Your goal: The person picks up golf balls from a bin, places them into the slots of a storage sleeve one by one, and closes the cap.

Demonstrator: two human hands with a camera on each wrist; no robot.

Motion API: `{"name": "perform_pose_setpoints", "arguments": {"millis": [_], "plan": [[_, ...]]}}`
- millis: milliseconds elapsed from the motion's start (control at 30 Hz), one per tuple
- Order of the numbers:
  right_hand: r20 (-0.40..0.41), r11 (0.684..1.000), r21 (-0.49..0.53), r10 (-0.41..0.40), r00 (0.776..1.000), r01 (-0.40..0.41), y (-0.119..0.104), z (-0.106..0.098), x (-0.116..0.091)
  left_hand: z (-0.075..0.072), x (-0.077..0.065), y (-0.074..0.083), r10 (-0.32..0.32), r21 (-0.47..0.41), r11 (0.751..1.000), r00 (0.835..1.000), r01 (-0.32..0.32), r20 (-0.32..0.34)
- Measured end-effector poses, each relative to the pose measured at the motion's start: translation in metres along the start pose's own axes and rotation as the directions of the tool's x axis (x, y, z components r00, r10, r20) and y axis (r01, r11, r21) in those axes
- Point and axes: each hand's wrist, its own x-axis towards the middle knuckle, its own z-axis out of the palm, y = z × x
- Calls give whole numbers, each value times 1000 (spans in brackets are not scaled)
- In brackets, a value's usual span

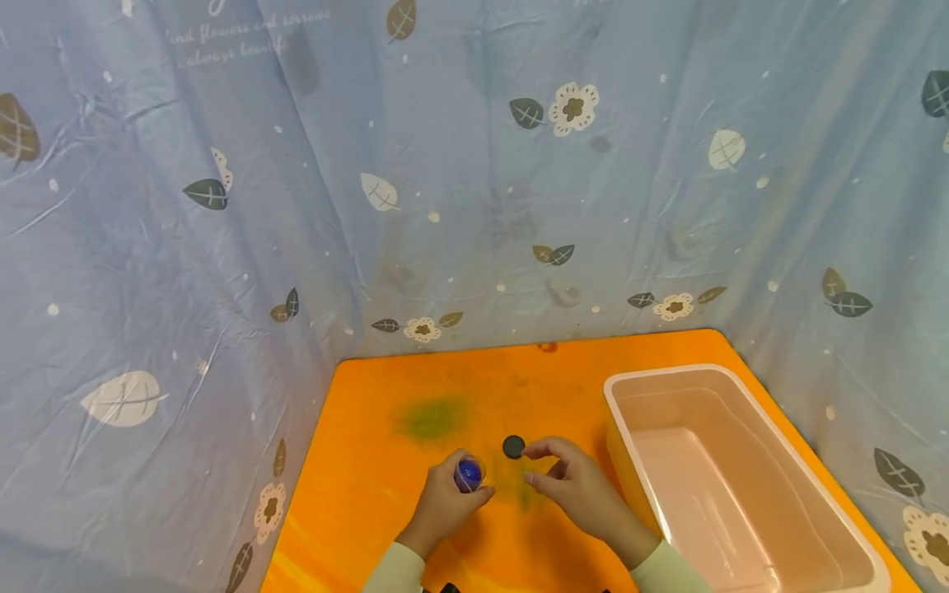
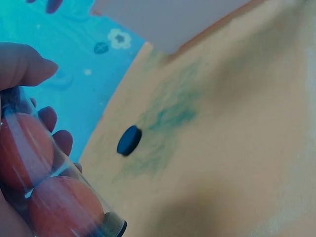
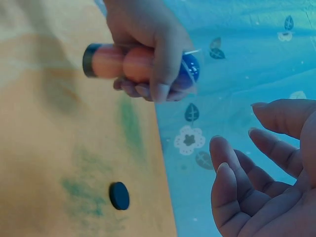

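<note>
Tube (image 2: 61,167), clear, gripped in my left hand (image 1: 447,501): blue ball (image 1: 469,475) at top, two reddish balls (image 2: 66,207) below, dark base (image 3: 89,60). Right hand (image 1: 582,492) hovers near the black disc (image 1: 514,446) on the orange table (image 1: 356,461), thumb and fingers apart, loosely bent.

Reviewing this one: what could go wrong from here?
The clear tube in the left hand looks uncapped at the end by the blue ball, so tipping it might let that ball roll out. The black disc lies loose on the table; the right hand, close beside it, could knock it away.
</note>
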Motion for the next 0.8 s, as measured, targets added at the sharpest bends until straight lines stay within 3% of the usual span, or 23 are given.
{"name": "perform_pose_setpoints", "arguments": {"millis": [100,267,433,633,800], "plan": [[0,1000,22,12,1000,-12,20,7,6,-8,-4,12,-10,6,1000,1000,10,-10],[-17,1000,23,20,1000,-20,50,21,19,-11,-6,18,-23,13,1000,1000,23,-4],[-132,996,-76,38,991,-48,83,34,36,-8,-6,16,-9,-1,1000,1000,9,1],[-273,985,-142,52,961,-93,112,42,60,-4,-4,14,0,-14,1000,1000,0,-1],[-324,972,-203,48,945,-119,127,44,81,-2,-2,13,4,-8,1000,1000,-4,-4]]}}
